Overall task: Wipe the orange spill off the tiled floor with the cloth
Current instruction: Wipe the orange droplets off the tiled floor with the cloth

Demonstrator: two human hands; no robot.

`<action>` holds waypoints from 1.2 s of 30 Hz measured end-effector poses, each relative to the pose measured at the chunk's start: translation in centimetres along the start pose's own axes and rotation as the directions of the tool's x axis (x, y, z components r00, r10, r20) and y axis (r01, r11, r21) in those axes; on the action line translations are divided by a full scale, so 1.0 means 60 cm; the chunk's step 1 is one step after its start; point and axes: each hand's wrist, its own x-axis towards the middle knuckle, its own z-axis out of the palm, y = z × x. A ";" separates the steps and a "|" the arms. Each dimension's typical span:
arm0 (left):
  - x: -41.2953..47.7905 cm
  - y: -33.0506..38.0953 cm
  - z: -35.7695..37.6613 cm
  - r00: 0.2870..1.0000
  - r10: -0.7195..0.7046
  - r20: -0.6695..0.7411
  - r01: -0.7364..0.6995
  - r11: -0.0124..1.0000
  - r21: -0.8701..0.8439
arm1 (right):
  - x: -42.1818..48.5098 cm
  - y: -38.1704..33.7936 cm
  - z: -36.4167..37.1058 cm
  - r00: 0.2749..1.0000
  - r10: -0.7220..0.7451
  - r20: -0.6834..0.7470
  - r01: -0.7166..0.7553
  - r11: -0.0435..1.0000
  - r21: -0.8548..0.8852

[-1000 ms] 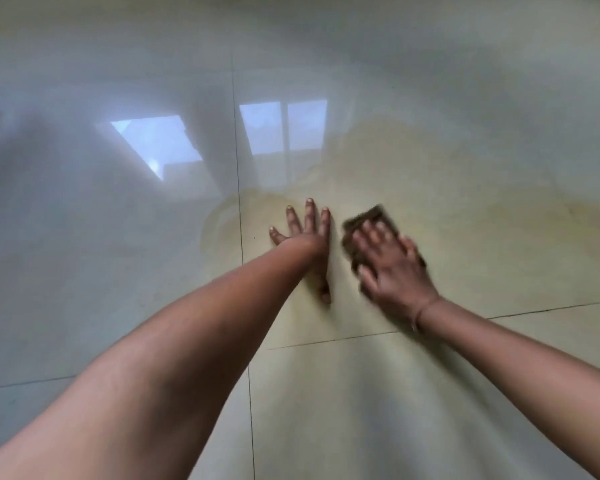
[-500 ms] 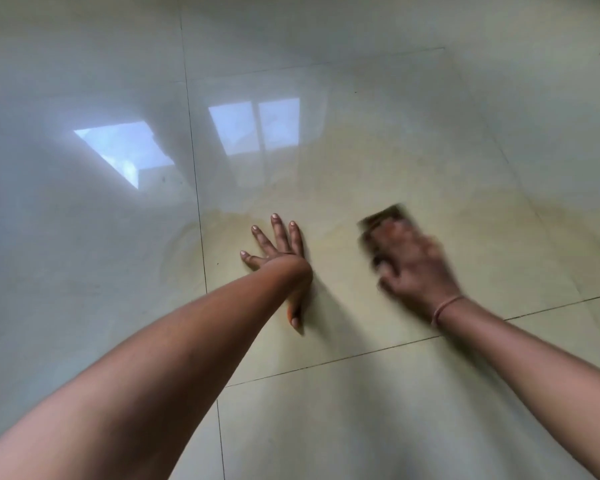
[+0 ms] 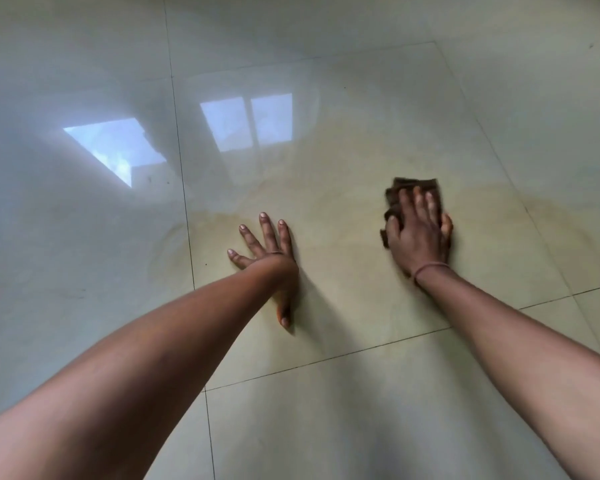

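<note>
A thin orange-yellow spill (image 3: 343, 209) is smeared across a glossy pale floor tile (image 3: 378, 98), with a darker streak running off to the right. My right hand (image 3: 418, 233) presses flat on a dark brown cloth (image 3: 400, 187), fingers spread over it, at the right side of the smear. Only the cloth's far and left edges show past the fingers. My left hand (image 3: 271, 254) lies flat on the floor with fingers apart, holding nothing, to the left of the cloth and inside the smeared patch.
Dark grout lines (image 3: 184, 188) divide the large tiles. Bright window reflections (image 3: 250, 123) glare on the floor beyond my hands. A faint ring of the stain (image 3: 167, 247) crosses onto the left tile.
My right hand has slid the cloth to the right, away from my left hand. The left hand has stayed planted on the floor. The view has shifted slightly.
</note>
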 end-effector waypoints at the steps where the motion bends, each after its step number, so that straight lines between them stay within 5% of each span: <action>1: -0.001 0.000 -0.002 1.000 0.000 -0.001 0.000 1.000 0.005 | 0.002 -0.018 0.003 0.995 0.100 -0.008 -0.099 0.995 0.013; 3: -0.005 -0.001 -0.003 1.000 0.006 -0.017 -0.005 1.000 0.020 | -0.049 -0.062 0.021 0.992 -0.128 0.020 0.128 0.992 -0.003; 6: -0.011 -0.002 -0.007 1.000 0.008 -0.010 -0.007 0.999 0.045 | -0.155 -0.023 0.025 0.746 -0.627 0.223 0.648 0.761 -0.029; 7: -0.010 -0.002 -0.010 1.000 -0.001 -0.004 0.001 0.999 0.051 | -0.148 0.010 0.019 0.741 -0.632 0.225 0.655 0.755 -0.036; 8: -0.008 0.000 -0.008 1.000 -0.008 0.005 0.007 0.998 0.063 | -0.132 0.041 0.014 0.833 -0.516 0.198 0.535 0.843 -0.055; 10: -0.004 0.002 -0.004 1.000 -0.015 0.005 0.014 0.996 0.085 | -0.097 0.077 -0.005 0.998 -0.023 0.052 0.023 1.000 -0.008; 11: -0.006 0.001 -0.004 1.000 -0.016 -0.007 0.016 0.995 0.097 | -0.092 0.073 -0.006 0.987 0.156 0.019 -0.157 0.987 0.033; 12: -0.011 0.002 -0.005 1.000 -0.011 -0.020 0.013 0.994 0.110 | -0.105 0.056 0.000 0.983 0.182 0.001 -0.182 0.983 0.038; 14: -0.028 0.003 -0.009 0.998 0.016 -0.054 -0.009 0.991 0.135 | -0.184 0.020 0.025 0.996 -0.088 0.011 0.088 0.996 0.010; 16: -0.044 -0.004 -0.019 0.993 0.070 -0.097 -0.052 0.983 0.174 | -0.280 0.022 0.034 0.868 -0.469 0.163 0.473 0.881 0.018; 18: -0.058 -0.013 -0.027 0.972 0.157 -0.175 -0.116 0.967 0.226 | -0.288 0.077 0.019 0.802 -0.560 0.207 0.575 0.818 -0.012; 20: -0.077 0.005 -0.021 0.875 0.325 -0.358 -0.214 0.924 0.316 | -0.257 0.147 0.001 0.969 -0.216 0.118 0.224 0.972 -0.063; 22: -0.097 0.054 -0.007 0.741 0.523 -0.421 -0.360 0.839 0.409 | -0.247 0.189 -0.013 0.975 0.222 -0.014 -0.222 0.974 -0.032; 23: -0.109 0.092 0.002 0.702 0.603 -0.380 -0.447 0.788 0.423 | -0.262 0.193 -0.010 0.954 0.295 -0.050 -0.296 0.955 -0.023; 24: -0.120 0.129 0.012 0.685 0.657 -0.316 -0.524 0.745 0.412 | -0.286 0.189 -0.001 0.965 0.253 -0.067 -0.254 0.967 -0.015; 26: -0.139 0.197 0.037 0.659 0.732 -0.175 -0.631 0.664 0.402 | -0.351 0.190 0.000 0.996 -0.061 0.063 0.063 0.998 -0.026; 28: -0.149 0.238 0.070 0.630 0.773 -0.075 -0.687 0.599 0.412 | -0.382 0.251 -0.022 0.943 -0.282 0.175 0.296 0.953 -0.061; 29: -0.145 0.242 0.083 0.634 0.772 -0.057 -0.688 0.595 0.416 | -0.375 0.290 -0.033 0.961 -0.229 0.157 0.244 0.967 -0.078; 31: -0.137 0.252 0.105 0.646 0.762 -0.044 -0.675 0.598 0.432 | -0.365 0.360 -0.052 0.975 0.221 0.009 -0.220 0.975 -0.031; 33: -0.128 0.254 0.113 0.647 0.760 -0.062 -0.665 0.601 0.443 | -0.360 0.377 -0.048 0.790 0.607 -0.087 -0.603 0.794 0.069; 34: -0.125 0.253 0.112 0.648 0.759 -0.063 -0.660 0.601 0.451 | -0.362 0.360 -0.037 0.765 0.636 -0.102 -0.631 0.772 0.080; 36: -0.123 0.250 0.112 0.652 0.755 -0.066 -0.650 0.602 0.463 | -0.395 0.307 -0.010 0.907 0.408 -0.106 -0.406 0.913 0.045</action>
